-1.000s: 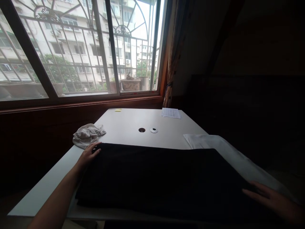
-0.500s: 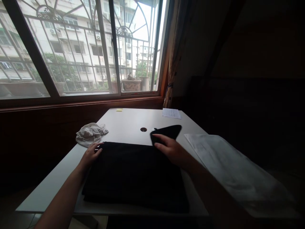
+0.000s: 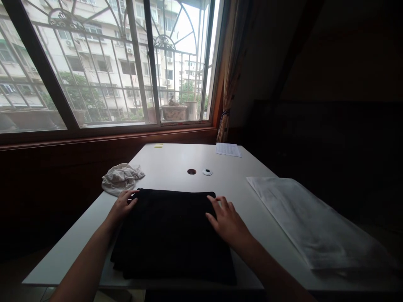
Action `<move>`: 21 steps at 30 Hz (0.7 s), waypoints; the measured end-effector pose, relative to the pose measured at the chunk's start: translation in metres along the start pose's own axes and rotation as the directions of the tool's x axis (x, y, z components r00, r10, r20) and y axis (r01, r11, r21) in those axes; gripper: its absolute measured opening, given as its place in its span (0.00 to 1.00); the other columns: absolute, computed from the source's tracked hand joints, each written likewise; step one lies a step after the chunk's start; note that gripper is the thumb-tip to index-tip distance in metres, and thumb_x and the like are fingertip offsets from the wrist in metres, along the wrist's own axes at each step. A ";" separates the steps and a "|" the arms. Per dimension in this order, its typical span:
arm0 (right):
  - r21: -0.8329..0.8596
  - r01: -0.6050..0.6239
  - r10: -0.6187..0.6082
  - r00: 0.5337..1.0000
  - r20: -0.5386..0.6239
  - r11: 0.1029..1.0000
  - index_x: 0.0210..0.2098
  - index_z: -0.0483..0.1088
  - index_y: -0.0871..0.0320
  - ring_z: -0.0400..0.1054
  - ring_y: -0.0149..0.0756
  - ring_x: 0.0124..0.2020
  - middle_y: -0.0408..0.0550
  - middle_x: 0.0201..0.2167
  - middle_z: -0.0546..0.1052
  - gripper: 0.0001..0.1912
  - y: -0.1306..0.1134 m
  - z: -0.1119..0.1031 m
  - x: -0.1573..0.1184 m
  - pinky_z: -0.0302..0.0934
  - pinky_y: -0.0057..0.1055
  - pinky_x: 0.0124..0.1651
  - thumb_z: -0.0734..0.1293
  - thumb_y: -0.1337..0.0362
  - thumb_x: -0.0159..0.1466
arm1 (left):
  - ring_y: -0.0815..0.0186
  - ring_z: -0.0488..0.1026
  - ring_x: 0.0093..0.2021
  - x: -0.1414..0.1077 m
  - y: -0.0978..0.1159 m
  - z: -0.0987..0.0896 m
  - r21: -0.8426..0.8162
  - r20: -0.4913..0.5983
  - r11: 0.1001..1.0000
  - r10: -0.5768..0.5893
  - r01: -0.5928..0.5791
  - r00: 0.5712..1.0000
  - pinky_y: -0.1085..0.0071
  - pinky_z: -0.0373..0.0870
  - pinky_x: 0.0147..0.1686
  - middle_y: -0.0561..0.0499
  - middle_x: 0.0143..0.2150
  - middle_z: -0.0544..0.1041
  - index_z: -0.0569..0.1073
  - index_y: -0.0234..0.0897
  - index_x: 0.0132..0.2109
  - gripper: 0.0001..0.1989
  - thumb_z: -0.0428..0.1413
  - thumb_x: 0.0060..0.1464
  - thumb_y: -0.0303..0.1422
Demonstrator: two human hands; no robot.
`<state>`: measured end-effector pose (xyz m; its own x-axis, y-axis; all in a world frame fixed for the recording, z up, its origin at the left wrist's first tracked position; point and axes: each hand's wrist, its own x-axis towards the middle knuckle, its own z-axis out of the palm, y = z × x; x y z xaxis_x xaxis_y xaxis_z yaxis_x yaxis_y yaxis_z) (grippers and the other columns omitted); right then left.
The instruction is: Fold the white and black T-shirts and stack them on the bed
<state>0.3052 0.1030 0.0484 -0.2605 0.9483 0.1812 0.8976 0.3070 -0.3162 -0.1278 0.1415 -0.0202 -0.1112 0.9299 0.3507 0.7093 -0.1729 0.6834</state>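
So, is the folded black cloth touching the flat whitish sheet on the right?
Apart. The head view shows a bare strip of white tabletop between the folded black cloth and the flat whitish sheet.

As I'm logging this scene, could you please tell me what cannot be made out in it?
Head view: inner folds of the black cloth, lost in its darkness.
Head view: writing on the papers, too small.
Head view: part of the tabletop beneath the black cloth, covered by it.
Head view: right end of the whitish sheet, lost in shadow.
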 end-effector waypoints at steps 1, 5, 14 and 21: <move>-0.015 -0.050 0.050 0.999 -0.001 0.999 0.69 0.57 0.47 0.66 0.53 0.53 0.55 0.61 0.63 0.30 0.012 0.005 -0.002 0.66 0.51 0.54 0.63 0.54 0.68 | 0.54 0.77 0.48 0.000 0.000 0.000 0.004 -0.005 1.000 0.003 -0.003 1.000 0.53 0.77 0.52 0.44 0.53 0.71 0.74 0.38 0.54 0.26 0.53 0.56 0.51; 0.243 -0.087 0.057 0.990 0.127 0.966 0.71 0.48 0.44 0.70 0.43 0.48 0.53 0.61 0.60 0.36 0.036 0.019 -0.014 0.68 0.43 0.51 0.64 0.57 0.67 | 0.54 0.76 0.49 -0.001 0.000 0.000 0.025 -0.016 1.000 0.007 -0.007 1.000 0.55 0.78 0.51 0.44 0.53 0.71 0.74 0.38 0.54 0.26 0.53 0.57 0.50; 0.444 -0.093 0.059 0.994 0.090 0.891 0.71 0.51 0.43 0.66 0.34 0.38 0.48 0.52 0.62 0.40 0.069 0.021 -0.005 0.69 0.39 0.50 0.65 0.66 0.62 | 0.54 0.75 0.51 0.000 -0.011 0.003 -0.048 0.002 0.995 0.089 -0.089 0.996 0.55 0.78 0.49 0.43 0.56 0.69 0.74 0.40 0.55 0.22 0.54 0.61 0.48; 0.080 -0.091 0.109 0.955 -0.276 0.993 0.61 0.69 0.52 0.70 0.44 0.46 0.53 0.50 0.65 0.27 0.127 -0.011 0.024 0.70 0.41 0.49 0.62 0.72 0.63 | 0.53 0.73 0.53 -0.003 0.000 0.001 0.028 -0.025 0.987 0.157 -0.156 0.987 0.59 0.77 0.46 0.44 0.54 0.72 0.76 0.42 0.53 0.20 0.53 0.62 0.48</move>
<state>0.4168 0.1643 0.0231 -0.0526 0.9170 0.3954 0.8862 0.2253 -0.4048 -0.1264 0.1388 -0.0222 -0.0160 0.8826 0.4699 0.7370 -0.3072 0.6021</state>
